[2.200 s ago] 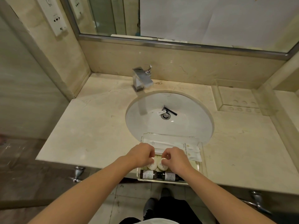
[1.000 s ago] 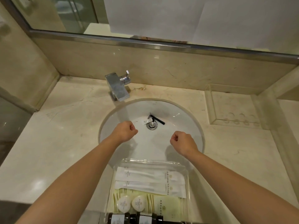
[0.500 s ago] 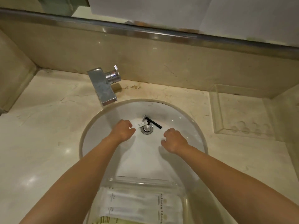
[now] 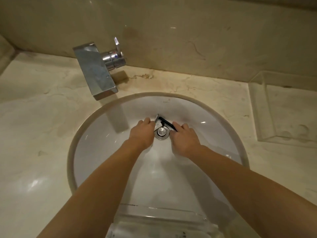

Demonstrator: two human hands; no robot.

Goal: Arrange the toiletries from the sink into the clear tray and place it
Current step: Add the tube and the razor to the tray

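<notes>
The black razor (image 4: pixel 165 122) lies at the bottom of the sink (image 4: pixel 96 152) just past the drain (image 4: pixel 161 131), its long axis running ten to four o'clock. The left hand (image 4: pixel 141 133) reaches its head end and the right hand (image 4: pixel 184 138) its handle end, equally near. Both have curled fingers, but I cannot tell if either grips yet.

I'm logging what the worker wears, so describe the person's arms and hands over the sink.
Both forearms are bare up to the frame edge, with no sleeves showing. The left hand and right hand wear no gloves, and no watch, bracelet or ring is visible.
</notes>
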